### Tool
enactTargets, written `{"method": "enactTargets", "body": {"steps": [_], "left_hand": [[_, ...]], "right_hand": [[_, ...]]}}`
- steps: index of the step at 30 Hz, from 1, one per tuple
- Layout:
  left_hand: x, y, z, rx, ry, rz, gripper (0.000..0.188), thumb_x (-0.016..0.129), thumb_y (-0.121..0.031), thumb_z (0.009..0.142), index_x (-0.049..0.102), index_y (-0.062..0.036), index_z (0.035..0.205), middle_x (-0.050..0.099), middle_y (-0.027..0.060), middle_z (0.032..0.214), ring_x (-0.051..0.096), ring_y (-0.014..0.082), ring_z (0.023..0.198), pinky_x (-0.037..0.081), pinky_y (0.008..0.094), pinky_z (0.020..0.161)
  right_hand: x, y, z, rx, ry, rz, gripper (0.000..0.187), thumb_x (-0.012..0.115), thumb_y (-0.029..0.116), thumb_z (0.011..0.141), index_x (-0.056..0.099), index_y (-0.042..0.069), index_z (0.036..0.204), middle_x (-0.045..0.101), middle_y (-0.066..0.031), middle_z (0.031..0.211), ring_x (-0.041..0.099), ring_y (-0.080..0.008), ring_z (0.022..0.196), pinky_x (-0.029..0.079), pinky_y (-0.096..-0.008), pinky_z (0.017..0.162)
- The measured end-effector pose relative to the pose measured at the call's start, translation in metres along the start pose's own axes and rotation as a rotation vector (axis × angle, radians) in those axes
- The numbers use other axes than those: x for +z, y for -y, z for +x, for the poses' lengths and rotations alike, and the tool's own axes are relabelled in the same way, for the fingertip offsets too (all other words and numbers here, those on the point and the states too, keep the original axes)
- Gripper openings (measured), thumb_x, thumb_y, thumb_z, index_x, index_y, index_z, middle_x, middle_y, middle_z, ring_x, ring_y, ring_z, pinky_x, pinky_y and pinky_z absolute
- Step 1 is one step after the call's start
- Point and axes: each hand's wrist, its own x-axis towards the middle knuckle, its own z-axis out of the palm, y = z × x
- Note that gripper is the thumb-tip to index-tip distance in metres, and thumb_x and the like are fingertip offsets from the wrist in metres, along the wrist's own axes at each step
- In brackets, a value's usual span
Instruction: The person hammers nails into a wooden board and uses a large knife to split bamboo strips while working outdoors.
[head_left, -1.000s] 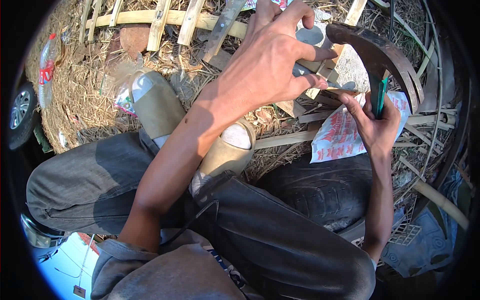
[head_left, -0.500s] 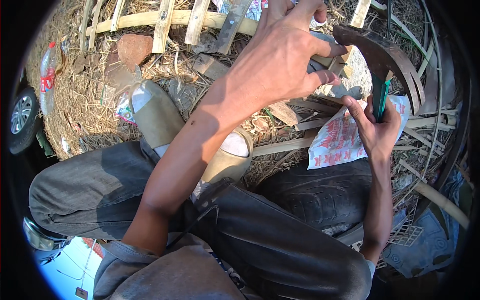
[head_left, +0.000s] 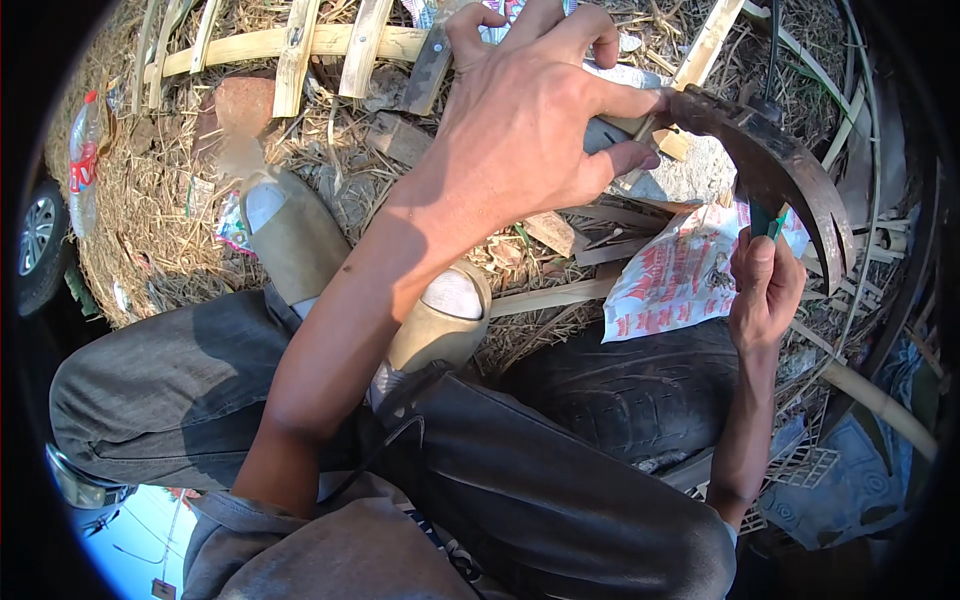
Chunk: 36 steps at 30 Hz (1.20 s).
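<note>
My right hand (head_left: 768, 290) is closed around the green handle of a claw hammer (head_left: 785, 160). The hammer's rusty head arches over that hand, its striking end beside my left forefinger and its claw curving down on the right. My left hand (head_left: 545, 110) reaches up to the top middle. Its thumb and forefinger bend around a narrow wooden slat (head_left: 702, 45), while the other fingers are spread. Whether a nail sits between those fingertips cannot be made out. Under the slat lies a pale stone block (head_left: 695, 175).
A curved strip with wooden slats (head_left: 330, 42) spans the upper left. A printed white sheet (head_left: 660, 285) lies beside a black tyre (head_left: 630, 390). A reddish stone (head_left: 244, 105), a plastic bottle (head_left: 82, 165) and straw surround my shoes (head_left: 295, 235). A bamboo pole (head_left: 880, 405) lies at right.
The hammer head has tilted and dropped slightly, and my right hand sits a little lower with its thumb along the handle. My left hand has shifted slightly left in the picture.
</note>
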Motion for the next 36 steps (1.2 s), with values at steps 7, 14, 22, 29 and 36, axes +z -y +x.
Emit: {"method": "enactTargets", "body": {"steps": [7, 14, 22, 29, 36], "left_hand": [[0.009, 0.007, -0.002, 0.054, -0.087, -0.097, 0.024, 0.075, -0.038, 0.083, 0.073, -0.0218, 0.101, 0.056, 0.0096, 0.110, 0.052, 0.0286, 0.106, 0.028, 0.0605, 0.092], [0.006, 0.003, -0.002, 0.028, -0.022, 0.003, 0.029, 0.073, -0.036, 0.082, 0.077, -0.0209, 0.107, 0.055, 0.0126, 0.113, 0.051, 0.0285, 0.107, 0.031, 0.0546, 0.089], [0.001, 0.006, 0.002, 0.045, -0.003, -0.067, 0.031, 0.073, -0.032, 0.084, 0.073, -0.0169, 0.111, 0.053, 0.0145, 0.107, 0.051, 0.0273, 0.098, 0.033, 0.0448, 0.080], [0.000, 0.007, 0.001, 0.046, 0.027, -0.070, 0.039, 0.072, -0.038, 0.087, 0.069, -0.0216, 0.123, 0.052, 0.0137, 0.104, 0.051, 0.0269, 0.096, 0.032, 0.0431, 0.080], [0.001, 0.008, -0.002, 0.073, -0.012, -0.101, 0.046, 0.075, -0.034, 0.081, 0.070, -0.0175, 0.124, 0.053, 0.0153, 0.110, 0.052, 0.0283, 0.102, 0.034, 0.0472, 0.083]], "right_hand": [[-0.008, 0.013, -0.006, 0.036, 0.029, 0.072, 0.061, 0.044, 0.057, 0.107, 0.051, 0.002, 0.081, 0.040, 0.0044, 0.061, 0.031, -0.0053, 0.053, 0.021, -0.0253, 0.048], [-0.015, 0.016, -0.006, -0.025, -0.007, -0.143, 0.061, 0.042, 0.054, 0.109, 0.050, 0.001, 0.079, 0.040, 0.0025, 0.061, 0.033, -0.0070, 0.052, 0.021, -0.0272, 0.048], [-0.010, 0.025, -0.005, -0.092, -0.023, -0.232, 0.059, 0.043, 0.049, 0.110, 0.049, 0.001, 0.077, 0.040, 0.0021, 0.060, 0.035, -0.0082, 0.053, 0.023, -0.0281, 0.049], [-0.006, 0.034, -0.007, -0.076, -0.010, -0.152, 0.062, 0.042, 0.053, 0.109, 0.050, 0.000, 0.077, 0.045, 0.0008, 0.061, 0.038, -0.0067, 0.053, 0.024, -0.0279, 0.047], [-0.019, 0.037, -0.023, -0.004, -0.102, 0.098, 0.066, 0.041, 0.063, 0.105, 0.049, 0.002, 0.079, 0.041, 0.0024, 0.064, 0.031, -0.0040, 0.053, 0.017, -0.0240, 0.048]]}}
